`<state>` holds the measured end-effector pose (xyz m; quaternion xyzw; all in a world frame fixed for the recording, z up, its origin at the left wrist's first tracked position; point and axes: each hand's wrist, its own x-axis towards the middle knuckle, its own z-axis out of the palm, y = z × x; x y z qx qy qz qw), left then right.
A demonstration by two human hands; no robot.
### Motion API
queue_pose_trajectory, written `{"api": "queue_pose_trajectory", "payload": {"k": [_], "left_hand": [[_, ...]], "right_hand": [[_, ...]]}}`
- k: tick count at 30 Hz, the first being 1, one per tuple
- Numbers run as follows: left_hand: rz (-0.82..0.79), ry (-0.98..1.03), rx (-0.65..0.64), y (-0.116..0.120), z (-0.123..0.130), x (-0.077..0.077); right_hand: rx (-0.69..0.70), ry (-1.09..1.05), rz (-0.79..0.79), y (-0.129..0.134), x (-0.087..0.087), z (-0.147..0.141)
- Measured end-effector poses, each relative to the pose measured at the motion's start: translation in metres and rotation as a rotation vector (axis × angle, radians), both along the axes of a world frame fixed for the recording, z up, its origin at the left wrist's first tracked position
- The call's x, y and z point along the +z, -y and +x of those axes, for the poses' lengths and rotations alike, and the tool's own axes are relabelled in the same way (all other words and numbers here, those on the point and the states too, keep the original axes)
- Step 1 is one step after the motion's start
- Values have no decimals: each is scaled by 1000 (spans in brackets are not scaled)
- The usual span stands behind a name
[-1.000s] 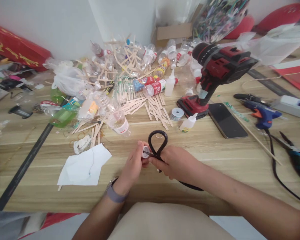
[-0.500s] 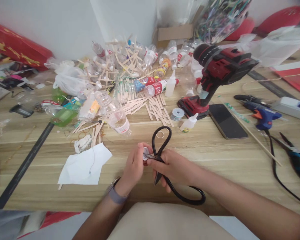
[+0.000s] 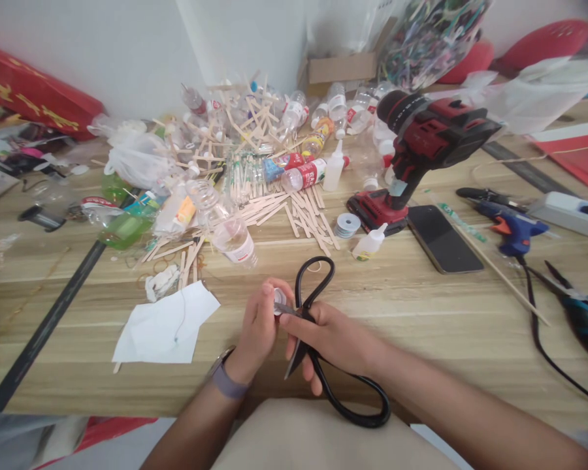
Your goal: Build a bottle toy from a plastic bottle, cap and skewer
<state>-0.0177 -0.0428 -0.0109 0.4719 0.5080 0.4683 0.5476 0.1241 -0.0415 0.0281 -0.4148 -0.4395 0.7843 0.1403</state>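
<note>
My left hand [image 3: 263, 321] pinches a small white bottle cap [image 3: 279, 300], its hollow side facing up toward me. Wide open by their black loop handles, a pair of scissors [image 3: 308, 312] is gripped near the pivot by my right hand [image 3: 326, 333]. One blade's tip reaches into the cap, while the other blade points down toward the table edge. A rubber band [image 3: 315, 266] lies just behind the upper handle loop. To the left rests a cut sheet of white paper [image 3: 164, 326] with a thin thread on it.
A red cordless drill [image 3: 421, 143] stands at the right, near a phone [image 3: 445, 238], a glue bottle [image 3: 370, 243], a wire spool [image 3: 347, 225] and a blue glue gun [image 3: 517, 228]. Wooden sticks [image 3: 269, 205] and plastic bottles [image 3: 235, 241] crowd the back. Pliers [image 3: 581, 313] lie far right.
Both hands have shifted slightly left. The scissors have turned a little, their lower handle swinging down and left, and the cap's inside shows more clearly.
</note>
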Motion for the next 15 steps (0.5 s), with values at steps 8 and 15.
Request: {"api": "queue_pose_trajectory", "payload": {"k": [8,15], "left_hand": [[109,-25,54,0,3,10],[207,-82,67,-1,-1,7]], "right_hand": [[-81,-183,-104,4,-4,-8],[-157,-285,-316,7,-9,-14]]}}
